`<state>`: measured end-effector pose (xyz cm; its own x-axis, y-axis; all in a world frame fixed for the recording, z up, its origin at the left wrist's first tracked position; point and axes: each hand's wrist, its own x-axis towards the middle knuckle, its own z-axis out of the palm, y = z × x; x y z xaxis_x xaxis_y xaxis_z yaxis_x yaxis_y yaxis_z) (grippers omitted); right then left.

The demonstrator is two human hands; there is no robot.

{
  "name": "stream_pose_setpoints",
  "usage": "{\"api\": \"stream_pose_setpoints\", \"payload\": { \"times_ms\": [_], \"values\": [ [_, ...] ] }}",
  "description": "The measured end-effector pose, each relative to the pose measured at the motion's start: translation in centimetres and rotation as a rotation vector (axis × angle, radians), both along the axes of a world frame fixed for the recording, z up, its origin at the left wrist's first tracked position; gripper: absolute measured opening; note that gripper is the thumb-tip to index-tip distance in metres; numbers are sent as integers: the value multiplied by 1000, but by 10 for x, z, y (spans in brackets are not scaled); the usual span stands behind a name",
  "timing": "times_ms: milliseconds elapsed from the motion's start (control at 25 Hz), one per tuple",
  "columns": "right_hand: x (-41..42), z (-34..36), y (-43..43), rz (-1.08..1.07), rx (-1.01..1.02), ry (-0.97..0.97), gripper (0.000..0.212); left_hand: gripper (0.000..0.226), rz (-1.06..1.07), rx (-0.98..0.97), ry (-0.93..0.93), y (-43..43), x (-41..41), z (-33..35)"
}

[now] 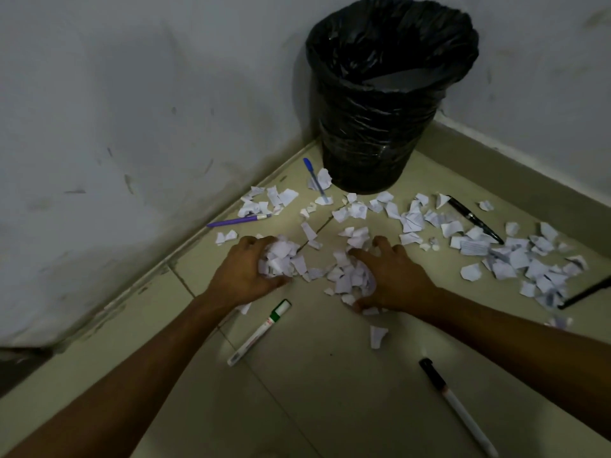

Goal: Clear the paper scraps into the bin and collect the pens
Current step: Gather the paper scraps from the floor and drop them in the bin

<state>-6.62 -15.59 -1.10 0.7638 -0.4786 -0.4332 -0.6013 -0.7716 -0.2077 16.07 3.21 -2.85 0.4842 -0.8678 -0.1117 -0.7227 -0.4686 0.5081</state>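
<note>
White paper scraps (pixel 515 256) litter the tiled floor in front of a bin (pixel 390 94) lined with a black bag, standing in the corner. My left hand (pixel 244 272) cups a bunch of scraps (pixel 281 259). My right hand (pixel 393 276) curls around another heap (pixel 350 276). Both hands rest on the floor. Several pens lie about: a blue one (pixel 315 178) by the bin, a purple one (pixel 238 221) along the left wall, a black one (pixel 476 219) on the right, a green-capped marker (pixel 259 332) below my left hand, a black-capped marker (pixel 458 406) at lower right.
Two grey walls meet behind the bin. A skirting edge runs along each wall. A thin black object (pixel 585 294) lies at the right edge among scraps. A lone scrap (pixel 377 337) sits below my right hand.
</note>
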Motion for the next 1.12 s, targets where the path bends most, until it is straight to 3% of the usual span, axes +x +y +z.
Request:
{"api": "stream_pose_setpoints", "payload": {
  "times_ms": [160,280,400,480,600,720,840,960,1120],
  "values": [
    [6,-7,1,44,34,-5,91,79,-174,33,-66,-19,-21,-5],
    [14,-7,1,63,83,-118,52,49,-108,62,-47,-39,-37,-2],
    [14,2,-2,23,179,-218,31,27,-32,70,47,-46,-44,3],
    [12,13,-4,-202,368,-363,23,20,26,-50,97,-47,-44,6],
    [9,43,-7,-688,864,-612,25,14,172,-261,258,-51,-49,30],
    [12,86,-11,-823,1035,-804,28,12,258,-420,522,-67,-54,86],
    [28,149,-37,-758,984,-1081,27,14,271,-630,641,-112,-40,152],
    [60,211,-86,-647,762,-1317,21,13,222,-726,629,-181,-16,210],
    [105,231,-143,-686,566,-1274,16,5,258,-609,565,-260,7,231]
  ]
}}
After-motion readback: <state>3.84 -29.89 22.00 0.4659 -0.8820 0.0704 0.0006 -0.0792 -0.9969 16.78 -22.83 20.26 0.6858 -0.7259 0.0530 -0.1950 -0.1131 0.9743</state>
